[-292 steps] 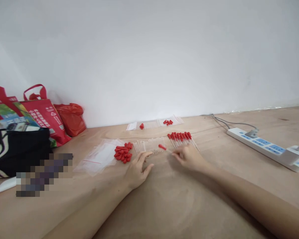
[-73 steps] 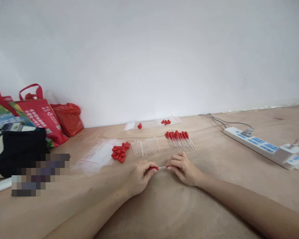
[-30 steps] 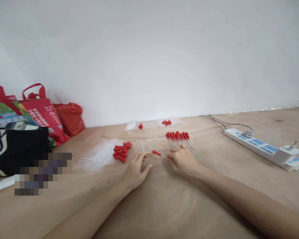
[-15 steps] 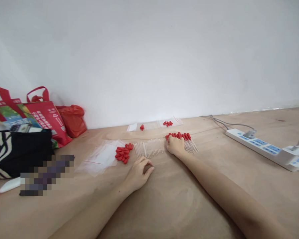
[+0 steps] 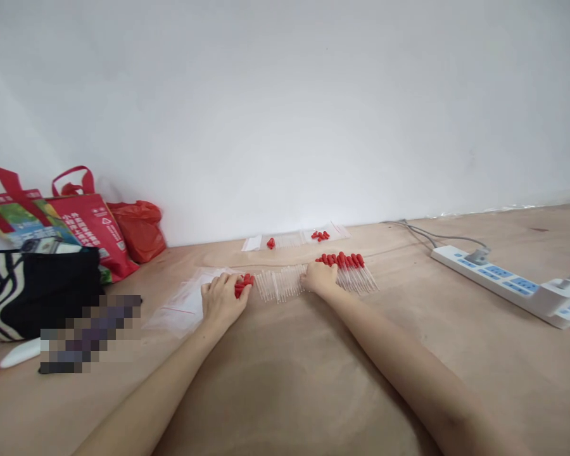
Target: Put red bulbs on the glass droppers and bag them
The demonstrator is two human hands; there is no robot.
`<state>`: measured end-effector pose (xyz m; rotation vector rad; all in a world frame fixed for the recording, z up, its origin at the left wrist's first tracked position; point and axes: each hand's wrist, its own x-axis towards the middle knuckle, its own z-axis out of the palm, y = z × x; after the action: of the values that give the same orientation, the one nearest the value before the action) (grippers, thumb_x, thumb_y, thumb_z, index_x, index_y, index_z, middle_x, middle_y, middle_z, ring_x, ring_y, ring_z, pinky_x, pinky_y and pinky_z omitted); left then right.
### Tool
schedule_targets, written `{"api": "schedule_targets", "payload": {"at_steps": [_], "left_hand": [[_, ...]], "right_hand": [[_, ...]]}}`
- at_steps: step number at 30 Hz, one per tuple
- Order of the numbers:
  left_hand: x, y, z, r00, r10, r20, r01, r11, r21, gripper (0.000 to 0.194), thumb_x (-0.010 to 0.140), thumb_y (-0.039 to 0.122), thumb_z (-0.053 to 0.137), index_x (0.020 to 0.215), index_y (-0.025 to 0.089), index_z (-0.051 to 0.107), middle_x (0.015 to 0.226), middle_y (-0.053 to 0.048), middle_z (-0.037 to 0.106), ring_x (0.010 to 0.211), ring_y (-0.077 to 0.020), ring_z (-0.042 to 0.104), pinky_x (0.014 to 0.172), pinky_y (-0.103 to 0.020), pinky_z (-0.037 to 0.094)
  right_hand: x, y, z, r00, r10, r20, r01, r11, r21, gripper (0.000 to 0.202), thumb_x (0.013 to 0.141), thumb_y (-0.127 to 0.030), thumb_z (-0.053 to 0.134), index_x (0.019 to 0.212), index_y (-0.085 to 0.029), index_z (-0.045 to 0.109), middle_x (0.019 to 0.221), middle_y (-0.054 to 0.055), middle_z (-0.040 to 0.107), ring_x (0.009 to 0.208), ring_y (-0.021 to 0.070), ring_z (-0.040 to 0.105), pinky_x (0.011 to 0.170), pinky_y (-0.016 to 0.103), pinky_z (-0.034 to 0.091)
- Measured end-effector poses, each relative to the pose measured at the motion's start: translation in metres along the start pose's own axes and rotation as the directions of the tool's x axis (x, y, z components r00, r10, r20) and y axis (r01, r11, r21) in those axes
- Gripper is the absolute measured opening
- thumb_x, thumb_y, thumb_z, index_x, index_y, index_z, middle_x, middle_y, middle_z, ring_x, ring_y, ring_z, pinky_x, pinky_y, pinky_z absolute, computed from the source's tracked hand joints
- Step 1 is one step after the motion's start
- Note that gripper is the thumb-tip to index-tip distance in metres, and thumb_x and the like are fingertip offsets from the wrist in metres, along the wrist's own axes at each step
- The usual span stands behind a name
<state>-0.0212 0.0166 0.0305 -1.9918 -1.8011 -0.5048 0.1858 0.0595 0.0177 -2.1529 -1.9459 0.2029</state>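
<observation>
Head view: left hand [image 5: 221, 299] covers the red caps [image 5: 244, 285], grip unclear; right hand [image 5: 319, 278] rests fingers-down on the clear tubes [image 5: 282, 284], sorted in rows on the bench [image 5: 313, 380] for easy picking

Small red caps [image 5: 244, 284] lie in a pile, partly covered, just left of a row of clear tubes [image 5: 282, 284].

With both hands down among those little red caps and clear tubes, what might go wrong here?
The left hand covers the loose red caps; a nudge could roll some away. The right hand sits between the bare clear tubes and the capped droppers, so a sweep might mix or scatter both rows. The thin tubes could perhaps crack under pressure.
</observation>
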Motion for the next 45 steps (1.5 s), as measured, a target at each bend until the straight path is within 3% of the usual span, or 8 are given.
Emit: {"api": "schedule_targets", "payload": {"at_steps": [8, 13, 16, 19, 22, 29, 34, 45], "left_hand": [[0.005, -0.003, 0.006, 0.988, 0.076, 0.131, -0.078, 0.997, 0.009, 0.016, 0.077, 0.029, 0.046, 0.073, 0.016, 0.055, 0.076, -0.007, 0.063, 0.075, -0.0226, 0.058, 0.066, -0.031, 0.036], [0.008, -0.001, -0.006, 0.986, 0.138, 0.097, -0.144, 0.987, 0.064, 0.018, 0.079, 0.024, 0.042, 0.073, 0.015, 0.056, 0.076, -0.009, 0.064, 0.075, -0.0255, 0.058, 0.072, -0.036, 0.036], [0.003, 0.013, -0.017, 0.983, 0.181, 0.015, -0.180, 0.983, -0.023, 0.014, 0.077, 0.020, 0.044, 0.075, 0.014, 0.056, 0.075, -0.009, 0.064, 0.072, -0.0244, 0.059, 0.072, -0.036, 0.037], [-0.012, 0.037, -0.020, 0.967, 0.239, -0.090, -0.255, 0.912, -0.322, 0.011, 0.077, 0.017, 0.044, 0.078, 0.015, 0.054, 0.076, -0.006, 0.062, 0.070, -0.0196, 0.058, 0.067, -0.031, 0.041], [-0.032, 0.058, -0.015, 0.931, 0.354, -0.088, -0.338, 0.744, -0.577, 0.012, 0.076, 0.013, 0.043, 0.082, 0.017, 0.053, 0.077, -0.003, 0.060, 0.070, -0.0155, 0.057, 0.065, -0.026, 0.044], [-0.047, 0.067, 0.000, 0.898, 0.440, 0.023, -0.309, 0.667, -0.677, 0.020, 0.070, 0.010, 0.049, 0.087, 0.016, 0.058, 0.080, -0.004, 0.060, 0.076, -0.0176, 0.056, 0.071, -0.031, 0.044], [-0.045, 0.070, 0.004, 0.883, 0.465, 0.062, -0.300, 0.661, -0.688, 0.016, 0.077, 0.022, 0.053, 0.087, 0.017, 0.064, 0.081, -0.005, 0.057, 0.077, -0.0175, 0.054, 0.070, -0.030, 0.043], [-0.046, 0.068, 0.004, 0.901, 0.429, 0.066, -0.269, 0.670, -0.692, 0.010, 0.083, 0.020, 0.045, 0.084, 0.019, 0.055, 0.080, 0.000, 0.060, 0.077, -0.0170, 0.053, 0.072, -0.031, 0.037]], "right_hand": [[0.003, 0.001, 0.002, 1.000, 0.010, 0.025, -0.010, 1.000, 0.023, 0.028, 0.074, -0.027, 0.044, 0.093, -0.015, 0.061, 0.098, 0.015, 0.062, 0.087, 0.0244, 0.058, 0.079, 0.039, 0.028], [-0.003, 0.003, -0.004, 1.000, -0.021, -0.017, 0.022, 0.999, 0.024, 0.028, 0.079, -0.027, 0.038, 0.089, -0.012, 0.060, 0.093, 0.015, 0.062, 0.085, 0.0244, 0.058, 0.079, 0.039, 0.029], [-0.011, 0.016, -0.007, 0.993, -0.081, -0.088, 0.084, 0.996, 0.028, 0.031, 0.083, -0.027, 0.032, 0.093, -0.010, 0.056, 0.091, 0.015, 0.062, 0.085, 0.0243, 0.057, 0.076, 0.036, 0.031], [-0.025, 0.040, -0.003, 0.939, -0.272, -0.210, 0.289, 0.956, 0.058, 0.026, 0.085, -0.024, 0.031, 0.095, -0.011, 0.051, 0.090, 0.013, 0.062, 0.081, 0.0213, 0.056, 0.068, 0.030, 0.033], [-0.042, 0.070, 0.003, 0.838, -0.467, -0.282, 0.505, 0.860, 0.077, 0.020, 0.086, -0.020, 0.031, 0.091, -0.014, 0.050, 0.090, 0.010, 0.061, 0.079, 0.0177, 0.055, 0.068, 0.027, 0.034], [-0.077, 0.105, 0.006, 0.678, -0.664, -0.315, 0.697, 0.717, -0.012, 0.024, 0.086, -0.018, 0.033, 0.097, -0.018, 0.055, 0.086, 0.006, 0.061, 0.076, 0.0155, 0.054, 0.069, 0.029, 0.030], [-0.085, 0.093, 0.004, 0.659, -0.685, -0.311, 0.725, 0.689, 0.019, 0.020, 0.085, -0.019, 0.037, 0.090, -0.018, 0.056, 0.078, 0.004, 0.060, 0.072, 0.0134, 0.053, 0.069, 0.029, 0.028], [-0.090, 0.085, 0.004, 0.628, -0.707, -0.325, 0.763, 0.641, 0.080, 0.017, 0.084, -0.018, 0.038, 0.088, -0.018, 0.054, 0.074, 0.002, 0.059, 0.067, 0.0118, 0.051, 0.070, 0.029, 0.025]]}}
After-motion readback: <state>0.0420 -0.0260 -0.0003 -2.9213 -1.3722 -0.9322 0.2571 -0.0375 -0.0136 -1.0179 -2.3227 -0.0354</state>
